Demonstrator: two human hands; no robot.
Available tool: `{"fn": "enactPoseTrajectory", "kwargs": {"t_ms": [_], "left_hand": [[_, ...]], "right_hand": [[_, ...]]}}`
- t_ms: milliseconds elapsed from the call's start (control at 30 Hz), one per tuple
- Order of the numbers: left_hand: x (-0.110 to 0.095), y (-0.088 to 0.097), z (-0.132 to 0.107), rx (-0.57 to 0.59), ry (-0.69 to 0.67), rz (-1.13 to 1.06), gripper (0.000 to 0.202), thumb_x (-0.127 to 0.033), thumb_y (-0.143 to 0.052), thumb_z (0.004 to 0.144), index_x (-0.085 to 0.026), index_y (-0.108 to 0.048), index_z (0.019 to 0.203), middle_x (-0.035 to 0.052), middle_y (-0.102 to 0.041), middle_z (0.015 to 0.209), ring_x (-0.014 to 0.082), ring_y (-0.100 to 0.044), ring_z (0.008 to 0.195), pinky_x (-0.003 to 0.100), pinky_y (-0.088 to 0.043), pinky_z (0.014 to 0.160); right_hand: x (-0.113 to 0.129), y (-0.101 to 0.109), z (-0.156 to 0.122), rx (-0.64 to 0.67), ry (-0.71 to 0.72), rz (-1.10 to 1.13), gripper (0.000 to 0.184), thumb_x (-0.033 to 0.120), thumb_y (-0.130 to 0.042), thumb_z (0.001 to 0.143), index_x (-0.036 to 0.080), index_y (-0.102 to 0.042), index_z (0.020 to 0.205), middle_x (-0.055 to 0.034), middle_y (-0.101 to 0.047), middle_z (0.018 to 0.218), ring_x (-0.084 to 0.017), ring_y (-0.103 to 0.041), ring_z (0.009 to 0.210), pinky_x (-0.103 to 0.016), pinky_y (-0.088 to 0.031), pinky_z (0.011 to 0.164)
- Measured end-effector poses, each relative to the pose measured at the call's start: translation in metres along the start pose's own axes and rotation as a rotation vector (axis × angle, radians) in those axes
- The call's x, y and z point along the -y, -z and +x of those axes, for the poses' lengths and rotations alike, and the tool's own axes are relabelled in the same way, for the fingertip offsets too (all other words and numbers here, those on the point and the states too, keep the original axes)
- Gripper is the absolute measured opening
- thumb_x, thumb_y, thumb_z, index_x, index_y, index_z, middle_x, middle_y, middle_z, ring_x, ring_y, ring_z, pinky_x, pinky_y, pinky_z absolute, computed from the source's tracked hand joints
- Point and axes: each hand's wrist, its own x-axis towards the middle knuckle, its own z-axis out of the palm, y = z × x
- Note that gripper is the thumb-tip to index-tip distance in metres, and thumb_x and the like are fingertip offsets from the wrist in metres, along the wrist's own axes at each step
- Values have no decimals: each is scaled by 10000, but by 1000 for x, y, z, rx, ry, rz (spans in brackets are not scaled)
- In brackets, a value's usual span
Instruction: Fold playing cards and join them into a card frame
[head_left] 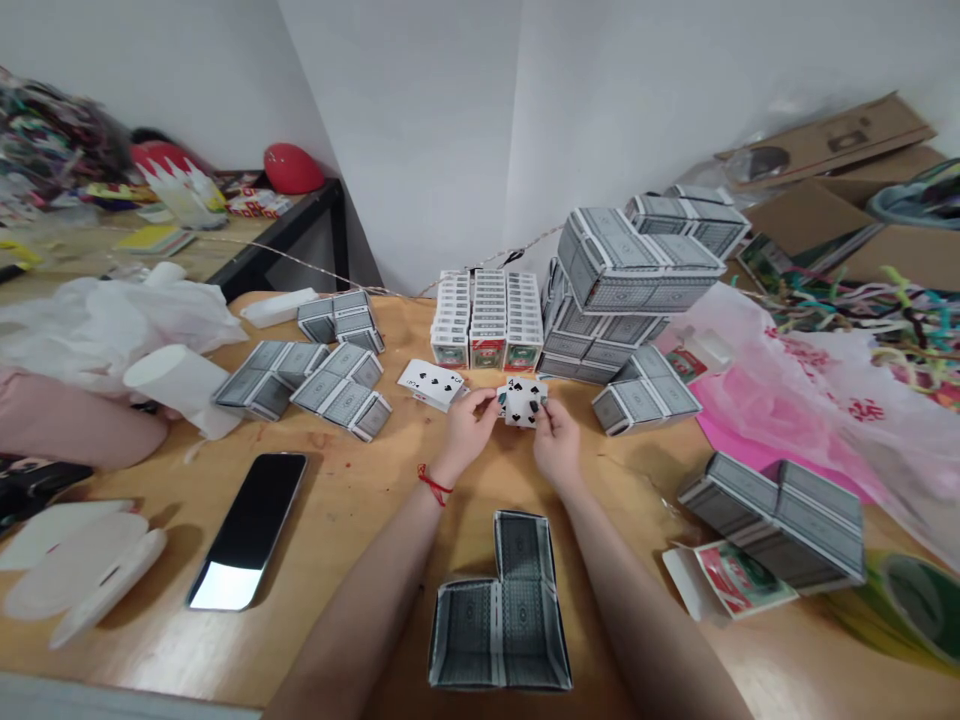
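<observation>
Both my hands meet over the middle of the wooden table (360, 500), closed on a small bundle of playing cards (523, 402) with spade faces showing. My left hand (469, 428), with a red string at the wrist, grips the bundle's left side. My right hand (557, 443) pinches its right side. A loose three of spades card (431, 383) lies just left of my hands. Near the front edge, between my forearms, sits an L-shaped block made of folded cards (501, 612).
Rows of boxed card decks (487, 318) stand behind my hands, beside a tall stack of folded-card blocks (622, 290). More blocks lie at left (304, 380) and right (780, 515). A black phone (251, 525), white plastic bags (105, 315) and a pink bag (795, 400) lie around.
</observation>
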Motion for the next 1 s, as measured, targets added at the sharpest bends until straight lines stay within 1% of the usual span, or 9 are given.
{"fn": "enactPoseTrajectory", "kwargs": {"t_ms": [167, 333, 467, 533, 700, 767, 833, 933, 1000], "left_hand": [[-2, 3, 3, 41, -61, 37, 86, -182, -530, 736, -177, -604, 779, 34, -633, 790, 130, -579, 730, 261, -481, 667], [-3, 5, 4, 52, -82, 91, 67, -170, -526, 728, -176, -592, 737, 34, -624, 767, 137, -570, 727, 279, -474, 686], [-5, 6, 2, 13, -100, 150, 69, -157, -506, 733, -171, -569, 756, 37, -604, 781, 132, -556, 731, 272, -465, 688], [-7, 6, 2, -6, -119, 210, 59, -156, -501, 733, -175, -555, 748, 33, -589, 770, 137, -547, 743, 276, -456, 700], [-12, 5, -1, -88, -140, 356, 47, -159, -499, 737, -186, -512, 701, 26, -541, 723, 157, -531, 768, 295, -438, 722], [-13, 5, -2, -108, -139, 385, 51, -157, -492, 743, -185, -506, 703, 33, -534, 734, 166, -530, 791, 302, -433, 730], [-13, 4, -2, -103, -141, 379, 38, -160, -490, 749, -183, -512, 729, 40, -538, 760, 169, -528, 809, 304, -430, 739], [-11, 4, 0, -30, -147, 294, 61, -160, -475, 762, -185, -528, 780, 37, -549, 783, 151, -528, 779, 284, -436, 717], [-9, 3, 1, 10, -140, 223, 76, -156, -467, 765, -184, -535, 780, 31, -557, 773, 136, -529, 741, 265, -439, 687]], "right_hand": [[2, 1, -2, -34, 24, -27, 201, 285, -367, 810, 183, -444, 655, 16, -466, 573, -114, -424, 536, -222, -344, 499], [3, 2, -5, 9, 69, -120, 195, 271, -350, 815, 182, -495, 719, 2, -507, 583, -122, -453, 513, -224, -344, 480], [2, -1, -7, 60, 64, -233, 216, 273, -343, 815, 193, -487, 676, 0, -500, 532, -135, -457, 476, -228, -321, 449], [1, -2, -8, 92, 58, -271, 218, 271, -337, 820, 194, -490, 684, -7, -515, 530, -139, -467, 467, -229, -320, 444], [5, -7, -12, 212, 121, -341, 203, 211, -322, 820, 184, -510, 891, -42, -603, 652, -161, -548, 549, -230, -359, 484], [6, -7, -13, 243, 147, -343, 208, 184, -323, 809, 183, -499, 920, -43, -609, 673, -167, -559, 575, -233, -370, 497], [7, -7, -13, 217, 140, -318, 198, 181, -325, 806, 187, -494, 908, -35, -598, 663, -164, -549, 564, -236, -373, 498], [6, -4, -10, 94, 93, -251, 178, 198, -313, 814, 193, -490, 824, -17, -559, 611, -154, -506, 517, -240, -363, 480], [5, -2, -7, 33, 76, -204, 176, 205, -308, 815, 194, -479, 776, -12, -538, 596, -147, -488, 514, -240, -359, 480]]}}
